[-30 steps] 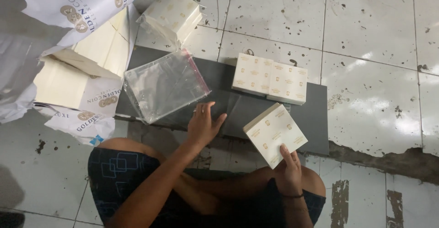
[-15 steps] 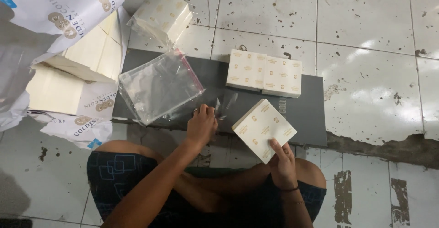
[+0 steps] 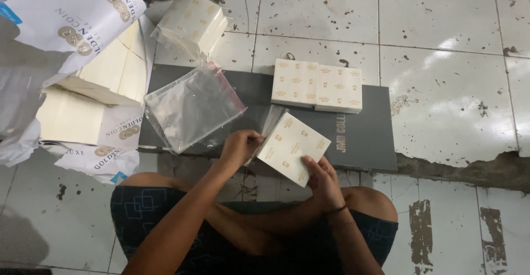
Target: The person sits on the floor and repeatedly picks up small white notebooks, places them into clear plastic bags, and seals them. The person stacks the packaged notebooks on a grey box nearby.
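Cream paper stack (image 3: 291, 148): matt, smooth, gold print. Clear bag (image 3: 266, 121): thin glossy plastic, wrinkled. Bag pile (image 3: 190, 107): same film, shiny. Dark board (image 3: 364, 137): matt, smooth. Floor tiles (image 3: 441, 27): glazed, stained, chipped. White wrapper (image 3: 72, 10): slightly glossy paper.

Three loose cream paper stacks (image 3: 292, 148) show, one bagged stack (image 3: 190, 27) at eleven o'clock, one clear bag pile (image 3: 190, 107), two hands (image 3: 240, 148).
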